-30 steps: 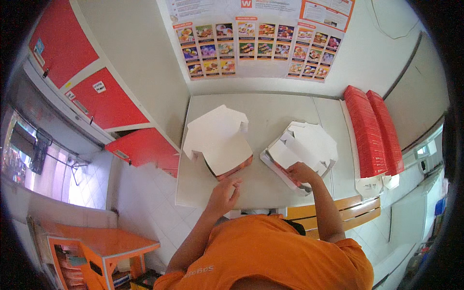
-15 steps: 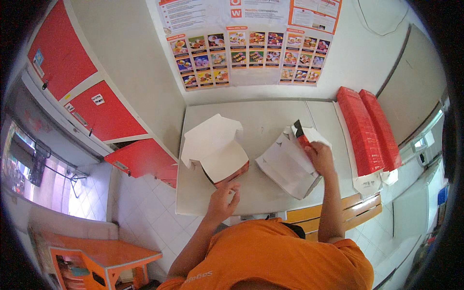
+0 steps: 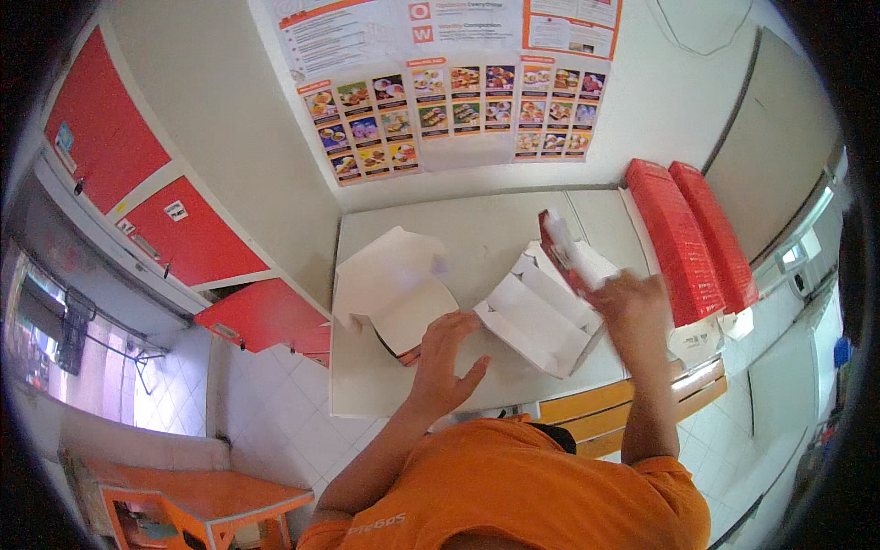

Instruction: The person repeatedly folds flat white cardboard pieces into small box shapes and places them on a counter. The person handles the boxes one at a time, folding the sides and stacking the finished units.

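On the grey table, an open cardboard box (image 3: 403, 316), white inside with a dark red outer side, stands on the left with its lid raised. My left hand (image 3: 444, 367) is at its near right corner, fingers stretched and thumb apart, holding nothing. To the right lies a second open cardboard box (image 3: 536, 321), white inside, with folded inner walls. Over its far right side my right hand (image 3: 631, 307), smeared by motion, grips a red-and-white cardboard piece (image 3: 570, 252). Whether that piece is joined to the second box I cannot tell.
Two long red stacks of folded cartons (image 3: 676, 243) lie along the right of the grey table (image 3: 495, 215). Red lockers (image 3: 206, 229) stand at the left, one door ajar. An orange slatted bench (image 3: 596, 417) sits below the table's near edge. Posters with food pictures (image 3: 458, 101) hang behind.
My right hand has lifted the red-and-white piece and moved right, uncovering the right box's inside. My left hand has moved right and up, its fingers spreading. The whole view has shifted slightly.
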`<state>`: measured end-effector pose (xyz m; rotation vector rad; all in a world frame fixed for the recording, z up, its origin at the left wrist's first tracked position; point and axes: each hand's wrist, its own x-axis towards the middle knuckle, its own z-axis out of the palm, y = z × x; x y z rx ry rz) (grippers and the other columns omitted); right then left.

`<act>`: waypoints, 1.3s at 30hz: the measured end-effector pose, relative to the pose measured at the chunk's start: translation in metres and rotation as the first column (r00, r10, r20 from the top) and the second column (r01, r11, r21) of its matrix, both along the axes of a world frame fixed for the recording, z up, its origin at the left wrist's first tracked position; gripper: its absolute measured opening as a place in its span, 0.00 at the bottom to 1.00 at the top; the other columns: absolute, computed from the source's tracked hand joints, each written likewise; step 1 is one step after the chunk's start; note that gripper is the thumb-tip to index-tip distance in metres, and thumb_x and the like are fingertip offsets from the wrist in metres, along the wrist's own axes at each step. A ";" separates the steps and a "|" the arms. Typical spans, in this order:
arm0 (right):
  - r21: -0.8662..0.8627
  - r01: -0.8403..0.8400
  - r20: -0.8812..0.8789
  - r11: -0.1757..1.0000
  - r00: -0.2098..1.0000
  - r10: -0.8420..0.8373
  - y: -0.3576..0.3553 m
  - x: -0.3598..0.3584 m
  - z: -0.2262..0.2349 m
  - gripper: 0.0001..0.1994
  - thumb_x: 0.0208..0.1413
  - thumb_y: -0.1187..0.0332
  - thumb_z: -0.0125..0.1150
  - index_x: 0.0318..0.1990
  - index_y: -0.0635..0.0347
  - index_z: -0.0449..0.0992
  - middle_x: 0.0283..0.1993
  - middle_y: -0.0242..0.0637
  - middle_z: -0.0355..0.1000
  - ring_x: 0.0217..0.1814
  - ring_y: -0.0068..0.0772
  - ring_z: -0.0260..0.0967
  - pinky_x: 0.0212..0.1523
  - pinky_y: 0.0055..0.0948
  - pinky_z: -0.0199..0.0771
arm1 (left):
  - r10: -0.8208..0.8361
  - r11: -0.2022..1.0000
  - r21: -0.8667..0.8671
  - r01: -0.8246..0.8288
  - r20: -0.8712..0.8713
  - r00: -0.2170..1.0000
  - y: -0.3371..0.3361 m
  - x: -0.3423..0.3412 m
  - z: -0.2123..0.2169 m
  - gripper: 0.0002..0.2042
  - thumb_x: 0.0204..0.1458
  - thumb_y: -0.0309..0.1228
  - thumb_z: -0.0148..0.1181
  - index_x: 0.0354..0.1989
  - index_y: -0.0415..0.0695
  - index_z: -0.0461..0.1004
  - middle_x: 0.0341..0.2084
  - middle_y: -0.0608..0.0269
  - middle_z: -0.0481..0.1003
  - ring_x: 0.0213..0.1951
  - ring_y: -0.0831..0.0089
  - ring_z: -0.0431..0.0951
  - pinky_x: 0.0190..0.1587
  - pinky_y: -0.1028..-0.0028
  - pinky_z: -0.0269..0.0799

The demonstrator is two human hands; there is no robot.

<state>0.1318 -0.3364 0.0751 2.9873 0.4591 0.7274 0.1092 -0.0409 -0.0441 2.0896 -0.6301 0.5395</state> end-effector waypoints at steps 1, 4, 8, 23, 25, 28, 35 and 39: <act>-0.036 -0.012 -0.142 0.999 0.990 0.006 0.009 0.007 -0.030 0.04 0.55 0.65 0.62 0.35 0.52 0.79 0.35 0.35 0.76 0.43 0.40 0.76 0.44 0.47 0.70 | -0.014 1.000 0.004 0.014 0.037 0.999 -0.003 0.001 -0.001 0.28 0.51 0.32 0.70 0.61 0.40 0.69 0.59 0.50 0.70 0.65 0.47 0.66 0.67 0.53 0.62; -0.129 -0.051 -0.483 0.990 0.875 -0.018 0.033 0.025 -0.148 0.08 0.58 0.65 0.59 0.41 0.56 0.78 0.42 0.43 0.76 0.44 0.47 0.77 0.46 0.51 0.74 | -0.075 0.997 -0.012 0.074 -0.019 0.997 -0.012 -0.002 -0.001 0.24 0.53 0.33 0.67 0.58 0.40 0.71 0.56 0.50 0.73 0.63 0.48 0.69 0.66 0.53 0.61; 0.029 0.025 -0.686 0.999 0.727 0.002 0.031 0.027 -0.236 0.08 0.57 0.69 0.57 0.37 0.61 0.81 0.40 0.51 0.80 0.45 0.54 0.80 0.48 0.51 0.80 | -0.095 0.994 0.042 0.100 -0.110 0.989 -0.006 -0.019 0.001 0.21 0.54 0.32 0.66 0.56 0.41 0.72 0.55 0.51 0.74 0.62 0.50 0.70 0.65 0.53 0.62; 0.744 0.273 -0.613 0.610 0.642 0.460 -0.034 0.082 -0.295 0.20 0.51 0.60 0.78 0.20 0.61 0.72 0.18 0.27 0.67 0.24 0.18 0.59 0.25 0.31 0.62 | -0.213 0.669 0.681 0.298 -0.207 0.955 -0.073 0.036 -0.125 0.43 0.55 0.46 0.65 0.76 0.46 0.51 0.73 0.49 0.56 0.73 0.48 0.57 0.70 0.44 0.56; 0.764 0.249 -0.535 0.595 0.760 0.369 -0.026 0.074 -0.282 0.19 0.52 0.60 0.77 0.21 0.61 0.73 0.18 0.25 0.67 0.24 0.17 0.59 0.25 0.31 0.63 | -0.153 0.576 0.713 0.400 -0.387 0.909 -0.075 0.031 -0.146 0.44 0.55 0.48 0.65 0.76 0.46 0.51 0.73 0.48 0.56 0.73 0.48 0.57 0.70 0.42 0.54; 0.734 0.160 -0.230 0.660 0.973 0.019 -0.029 0.077 -0.252 0.17 0.54 0.61 0.73 0.24 0.63 0.75 0.21 0.37 0.71 0.23 0.36 0.68 0.28 0.38 0.68 | -0.208 0.565 0.706 0.428 -0.380 0.901 -0.071 0.029 -0.168 0.42 0.56 0.46 0.65 0.76 0.45 0.52 0.73 0.47 0.56 0.72 0.48 0.57 0.70 0.42 0.54; 0.455 -0.014 -0.300 0.890 0.939 0.168 -0.044 0.031 -0.040 0.10 0.55 0.64 0.67 0.32 0.60 0.76 0.33 0.46 0.74 0.39 0.55 0.74 0.40 0.48 0.72 | -0.002 0.996 0.092 0.005 -0.034 0.999 -0.071 0.061 -0.098 0.39 0.55 0.47 0.66 0.73 0.45 0.58 0.73 0.50 0.57 0.73 0.48 0.57 0.70 0.43 0.51; 0.328 -0.216 -0.427 0.920 0.834 0.348 -0.049 0.017 0.012 0.08 0.55 0.64 0.67 0.32 0.56 0.75 0.34 0.41 0.74 0.42 0.48 0.74 0.47 0.49 0.70 | -0.073 0.937 0.348 0.028 0.119 0.990 -0.069 0.085 -0.001 0.36 0.50 0.38 0.72 0.67 0.41 0.64 0.63 0.43 0.68 0.64 0.43 0.67 0.70 0.46 0.52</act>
